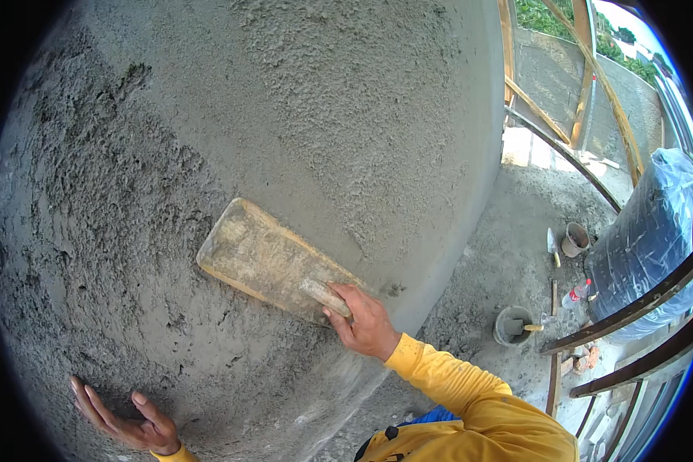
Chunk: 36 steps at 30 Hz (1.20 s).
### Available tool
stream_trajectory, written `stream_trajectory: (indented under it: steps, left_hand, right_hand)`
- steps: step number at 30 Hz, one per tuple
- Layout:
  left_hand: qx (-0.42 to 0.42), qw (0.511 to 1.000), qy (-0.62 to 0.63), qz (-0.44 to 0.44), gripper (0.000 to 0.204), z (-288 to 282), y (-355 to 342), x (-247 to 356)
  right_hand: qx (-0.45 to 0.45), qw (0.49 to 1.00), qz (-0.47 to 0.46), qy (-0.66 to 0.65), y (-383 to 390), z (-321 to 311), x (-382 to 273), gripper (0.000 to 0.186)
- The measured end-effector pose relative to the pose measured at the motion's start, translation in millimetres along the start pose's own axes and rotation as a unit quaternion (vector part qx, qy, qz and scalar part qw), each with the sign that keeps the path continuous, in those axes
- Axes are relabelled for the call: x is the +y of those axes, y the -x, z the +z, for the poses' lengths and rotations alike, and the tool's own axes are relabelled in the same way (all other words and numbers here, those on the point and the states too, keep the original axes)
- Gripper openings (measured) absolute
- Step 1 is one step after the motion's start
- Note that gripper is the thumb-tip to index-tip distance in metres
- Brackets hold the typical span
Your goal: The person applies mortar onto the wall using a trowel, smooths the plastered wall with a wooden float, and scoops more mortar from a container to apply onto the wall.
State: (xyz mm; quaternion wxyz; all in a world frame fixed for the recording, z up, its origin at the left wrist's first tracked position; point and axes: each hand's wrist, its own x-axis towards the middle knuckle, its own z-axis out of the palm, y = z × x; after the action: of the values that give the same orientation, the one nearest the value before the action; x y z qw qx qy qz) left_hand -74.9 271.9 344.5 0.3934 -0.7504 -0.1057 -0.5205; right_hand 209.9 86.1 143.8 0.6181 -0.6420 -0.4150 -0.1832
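My right hand [363, 321] is closed round the handle of a rectangular plastering float [263, 256], its worn board lying against the wet grey cement wall [323, 115]. The board slants from my hand up to the left. Rough, lumpy plaster lies to the left of the float, and a smoother band runs above it. At the lower left, my left hand [135, 425] is open with fingers spread, close to the wall; whether it touches is hard to tell. Both sleeves are yellow.
On the floor at right stand a bucket [508, 333] with a trowel [522, 327] in it, a smaller bucket [575, 240], another trowel [553, 245] and a bottle [576, 294]. Behind them is a plastic-wrapped drum-like object [647, 239]. Dark bars [624, 308] and wooden poles [612, 85] cross the right side.
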Motion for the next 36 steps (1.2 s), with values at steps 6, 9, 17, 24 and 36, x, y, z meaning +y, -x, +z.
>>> stream_trajectory:
  steps: [6, 9, 17, 24, 36]
  left_hand:
    - [0.005, 1.000, 0.023, -0.020, 0.055, -4, -3, 15]
    - [0.005, 0.999, 0.023, -0.024, 0.055, -6, -1, 13]
    - [0.013, 0.998, 0.042, -0.036, 0.057, -10, 1, 5]
    - [0.015, 0.997, 0.063, -0.036, 0.056, -8, 3, 8]
    - [0.015, 0.997, 0.070, -0.039, 0.055, -5, 11, 0]
  right_hand:
    - [0.117, 0.992, -0.050, -0.003, -150, -40, -75, 0.033]
    - [0.144, 0.986, -0.078, 0.041, -205, -62, -92, 0.031]
    - [0.111, 0.991, -0.072, 0.014, -136, -23, -92, 0.034]
    - [0.156, 0.984, -0.039, 0.073, -242, -74, -119, 0.031]
    - [0.124, 0.989, -0.083, -0.006, -205, -48, -113, 0.031]
